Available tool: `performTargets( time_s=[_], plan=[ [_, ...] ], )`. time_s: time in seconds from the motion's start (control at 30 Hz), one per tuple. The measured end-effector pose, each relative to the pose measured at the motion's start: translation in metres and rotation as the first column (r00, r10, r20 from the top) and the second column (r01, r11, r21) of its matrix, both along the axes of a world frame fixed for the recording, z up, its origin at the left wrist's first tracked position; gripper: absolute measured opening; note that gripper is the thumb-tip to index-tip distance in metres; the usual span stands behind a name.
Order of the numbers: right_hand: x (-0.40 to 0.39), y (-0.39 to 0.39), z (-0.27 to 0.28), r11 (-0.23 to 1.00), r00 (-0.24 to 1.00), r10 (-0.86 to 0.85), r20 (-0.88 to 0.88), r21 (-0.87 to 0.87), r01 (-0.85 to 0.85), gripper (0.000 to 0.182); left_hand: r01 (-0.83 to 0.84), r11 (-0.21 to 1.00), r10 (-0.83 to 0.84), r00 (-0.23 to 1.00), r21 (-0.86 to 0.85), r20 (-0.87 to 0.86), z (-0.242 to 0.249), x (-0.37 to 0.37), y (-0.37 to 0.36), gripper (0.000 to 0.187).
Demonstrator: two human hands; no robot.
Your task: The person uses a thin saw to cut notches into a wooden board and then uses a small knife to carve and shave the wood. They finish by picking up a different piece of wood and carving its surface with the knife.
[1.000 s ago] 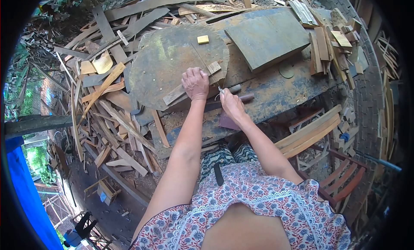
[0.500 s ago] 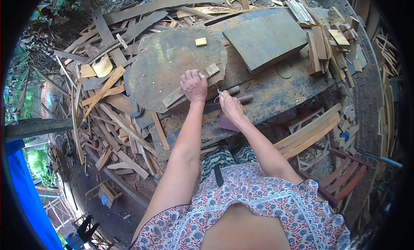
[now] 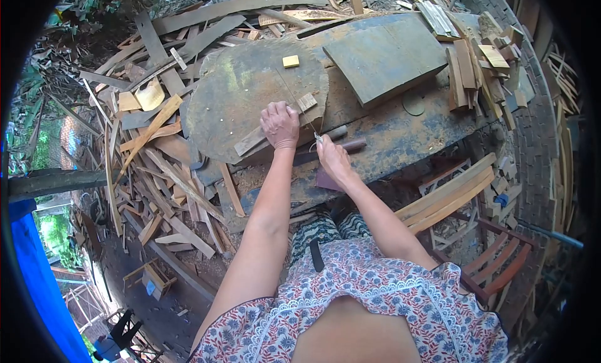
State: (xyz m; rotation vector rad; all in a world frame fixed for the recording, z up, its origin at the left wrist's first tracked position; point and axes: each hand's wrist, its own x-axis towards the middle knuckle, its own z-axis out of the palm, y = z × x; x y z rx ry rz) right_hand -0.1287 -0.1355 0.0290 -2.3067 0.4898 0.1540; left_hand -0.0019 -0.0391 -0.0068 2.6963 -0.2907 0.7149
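My left hand [image 3: 280, 122] is closed over a narrow wooden strip [image 3: 250, 141], pressing it onto a thick round-edged wood slab [image 3: 219, 103]. The strip's lighter end [image 3: 307, 101] sticks out to the right of my fingers. My right hand [image 3: 335, 159] grips a hand saw [image 3: 317, 138] by its handle, just off the slab's near edge. Its blade, seen nearly edge-on as a thin line, crosses the strip between my left hand and the strip's right end. How deep the blade sits in the wood cannot be made out.
A small yellow block [image 3: 291, 61] lies on the slab. Right of it, a large squared timber [image 3: 388, 59] rests on the sawdust-covered workbench [image 3: 426, 128]. Dark rods [image 3: 350, 145] lie near my right hand. Offcuts [image 3: 463, 75] are stacked right; scrap wood [image 3: 175, 194] heaps left. A slatted chair [image 3: 498, 263] stands lower right.
My right hand has shifted very slightly left and toward me with the saw. The left hand keeps its hold on the strip, with hardly any movement.
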Motion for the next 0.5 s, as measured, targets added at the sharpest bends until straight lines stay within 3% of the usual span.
performTargets(
  time_s=[0.5],
  plan=[
    [-0.016,-0.003,0.000,0.999,1.000,-0.005,-0.025,0.037,0.006,0.024,-0.002,1.000,0.002,1.000,-0.005,-0.004,0.000,0.000,-0.001,0.011]
  ],
)
